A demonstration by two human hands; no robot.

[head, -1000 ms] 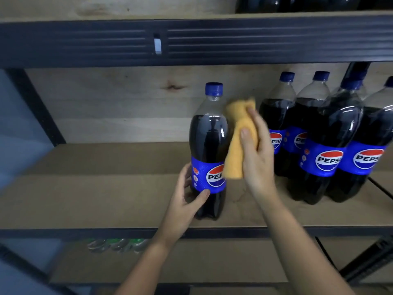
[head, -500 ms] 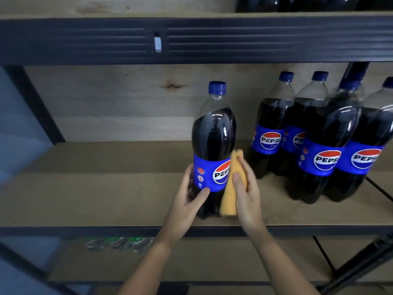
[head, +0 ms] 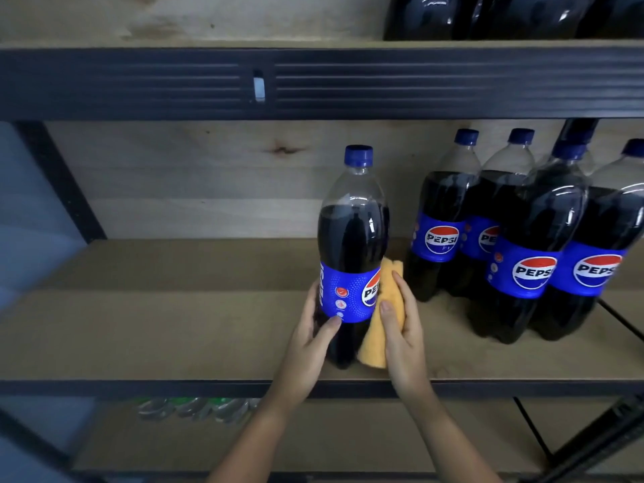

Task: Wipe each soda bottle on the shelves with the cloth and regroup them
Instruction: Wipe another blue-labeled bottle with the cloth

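A tall Pepsi bottle (head: pixel 352 238) with a blue cap and blue label stands upright near the front of the middle shelf (head: pixel 174 329). My left hand (head: pixel 310 339) grips its lower part from the left, thumb on the label. My right hand (head: pixel 400 329) holds a folded orange cloth (head: pixel 380 329) against the bottle's lower right side. Several more Pepsi bottles (head: pixel 522 252) stand grouped at the right of the same shelf, apart from the held one.
A dark metal beam (head: pixel 139 81) of the upper shelf runs overhead, with dark bottles (head: pixel 505 15) on it. Green-capped bottles (head: pixel 195 409) lie on the shelf below. A dark upright post (head: pixel 59 183) stands at the left; the shelf's left half is bare board.
My right hand has brought the cloth down from the bottle's shoulder to its lower right side. The bottle has turned slightly under my left hand, so the label logo faces more right.
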